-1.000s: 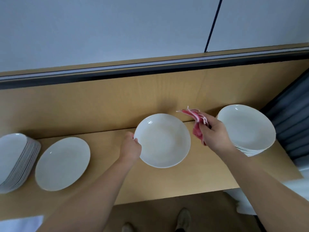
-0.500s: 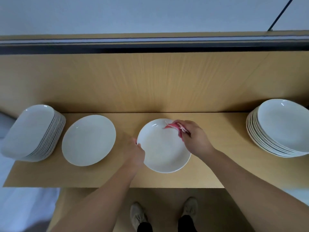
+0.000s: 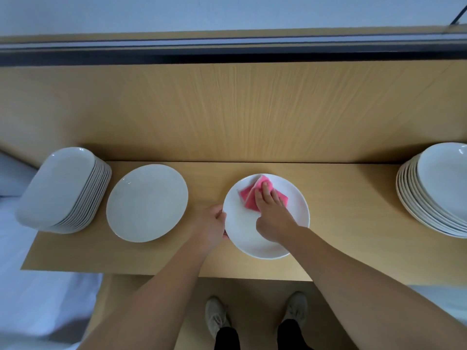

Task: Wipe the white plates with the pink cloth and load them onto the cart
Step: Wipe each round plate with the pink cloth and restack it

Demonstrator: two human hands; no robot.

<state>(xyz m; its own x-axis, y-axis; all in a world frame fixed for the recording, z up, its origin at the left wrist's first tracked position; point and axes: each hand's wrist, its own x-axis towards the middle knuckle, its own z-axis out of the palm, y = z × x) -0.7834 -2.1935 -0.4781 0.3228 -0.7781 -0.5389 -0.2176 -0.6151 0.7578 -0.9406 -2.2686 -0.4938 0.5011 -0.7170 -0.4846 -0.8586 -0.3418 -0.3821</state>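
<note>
White plate (image 3: 267, 236) flat on surface (image 3: 341, 210); left hand (image 3: 211, 227), grip closed on its left rim, presumably steadies it; right hand (image 3: 271, 213), fingers straight, presses pink cloth (image 3: 249, 198) onto far half.

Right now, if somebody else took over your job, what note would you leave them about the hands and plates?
Left hand grips the middle plate by its left rim.
Right hand presses the pink cloth onto that plate's far half.
A single plate lies left of it on the wooden shelf; left stack and right stack stand at the ends.
Done: wiping has begun. Left: finish it, then load; which plates are already wiped, I cannot tell.
</note>
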